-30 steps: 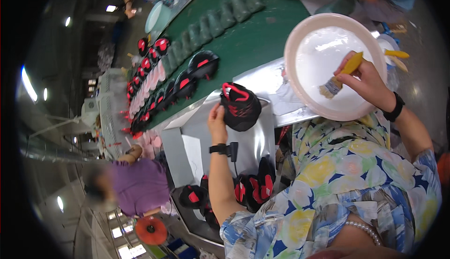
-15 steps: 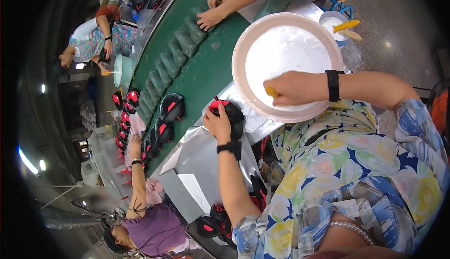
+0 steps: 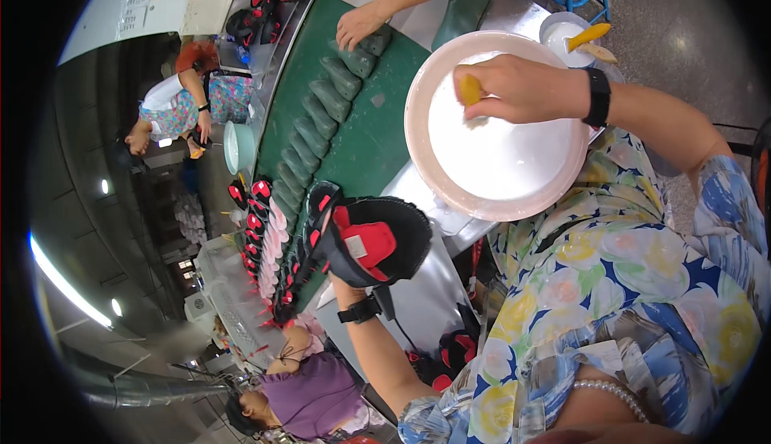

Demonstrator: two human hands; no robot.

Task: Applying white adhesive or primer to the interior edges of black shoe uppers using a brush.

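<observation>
My right hand (image 3: 522,89) is closed round a brush with a yellow handle (image 3: 471,89). It is over a wide pink basin (image 3: 418,155) of white liquid (image 3: 514,159), and the bristles point down at the liquid. To the left of the basin, my left hand (image 3: 344,290) holds up a black shoe upper with a red lining (image 3: 414,243) and a pale label inside. The upper's opening is turned toward me, and it hides most of that hand's fingers.
A green conveyor belt (image 3: 381,122) carries a row of dark green shoe lasts (image 3: 341,78) and more black-red uppers. A co-worker's hand (image 3: 360,24) is at the lasts. Behind the basin stands a white tub with brushes (image 3: 560,36). Two other people work at left.
My left hand has lifted the shoe upper, and its opening now shows. My right hand has risen toward the basin's far side with the brush. The co-worker's hand shifted along the lasts.
</observation>
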